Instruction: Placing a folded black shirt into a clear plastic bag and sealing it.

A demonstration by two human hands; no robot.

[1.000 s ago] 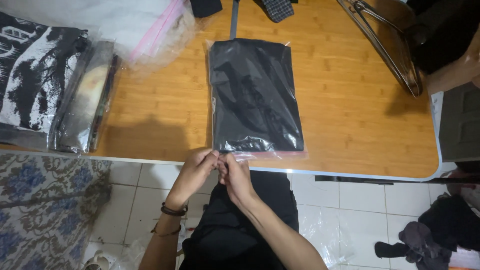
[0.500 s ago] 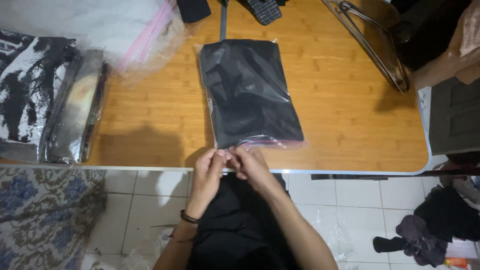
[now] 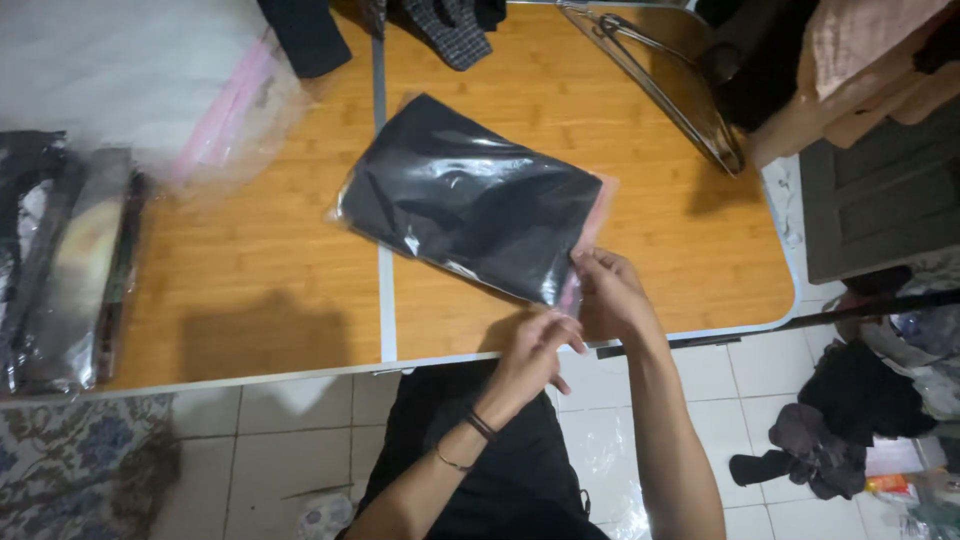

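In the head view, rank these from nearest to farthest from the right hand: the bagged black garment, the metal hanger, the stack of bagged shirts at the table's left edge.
1. Bagged black garment: touching the right hand, table centre.
2. Metal hanger: upper right of table.
3. Stack of bagged shirts: far left edge.

two hands (image 3: 575,325), one bagged black garment (image 3: 470,200), one hanger (image 3: 660,85)

Bagged garment (image 3: 470,205) on desk (image 3: 260,270) centre, both hands (image 3: 575,320) at its near right end, stacked packages (image 3: 65,260) at desk left edge, hanger (image 3: 660,85) at far right, clothes pile (image 3: 850,420) on floor to the right
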